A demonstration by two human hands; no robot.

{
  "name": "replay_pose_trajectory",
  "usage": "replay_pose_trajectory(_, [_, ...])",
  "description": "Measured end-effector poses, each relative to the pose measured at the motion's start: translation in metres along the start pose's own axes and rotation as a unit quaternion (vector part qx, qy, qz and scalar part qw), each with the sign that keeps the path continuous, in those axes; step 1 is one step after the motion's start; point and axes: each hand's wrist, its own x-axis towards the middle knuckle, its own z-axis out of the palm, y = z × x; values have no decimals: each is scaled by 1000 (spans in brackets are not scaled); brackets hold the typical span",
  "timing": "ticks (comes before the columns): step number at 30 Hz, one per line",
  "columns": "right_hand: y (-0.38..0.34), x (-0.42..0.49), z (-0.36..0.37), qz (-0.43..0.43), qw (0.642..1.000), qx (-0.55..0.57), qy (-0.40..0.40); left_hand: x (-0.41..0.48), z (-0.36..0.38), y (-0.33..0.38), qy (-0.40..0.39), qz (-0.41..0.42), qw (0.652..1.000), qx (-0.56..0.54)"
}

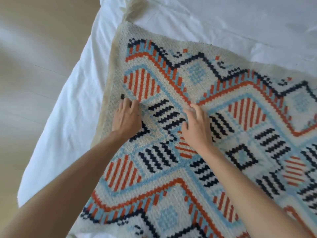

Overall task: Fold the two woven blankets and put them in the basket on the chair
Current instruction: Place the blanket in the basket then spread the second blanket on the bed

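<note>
A cream woven blanket (pixel 197 86) with orange, light blue and navy diamond patterns lies spread over a white bed. A cream tassel (pixel 130 9) hangs off its far corner. My left hand (pixel 126 117) lies on the blanket near its left edge, fingers bent with the tips pressing into the weave. My right hand (pixel 197 124) rests flat on the blanket's middle, fingers loosely spread. Only one blanket shows. No basket or chair appears in this view.
The white bedsheet (pixel 72 103) runs under the blanket, wrinkled, and extends up and to the right. Left of the bed's edge lies a pale tan floor (pixel 25 66).
</note>
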Motion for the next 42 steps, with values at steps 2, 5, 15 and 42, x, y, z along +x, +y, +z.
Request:
replay_pose_trajectory(2, [-5, -32, 3, -3, 1000, 6, -6, -31, 0, -4, -22, -14, 1000, 5])
replay_pose_trajectory(5, [-15, -82, 9, -19, 999, 24, -24, -75, -5, -15, -49, -51, 997, 8])
replay_pose_trajectory(15, [-66, -234, 42, -44, 990, 53, -122, -205, -24, -64, -119, -214, 968, 51])
replay_pose_trajectory(42, [-157, -351, 90, -15, 971, 42, -235, -311, -47, -143, -156, -216, 946, 184])
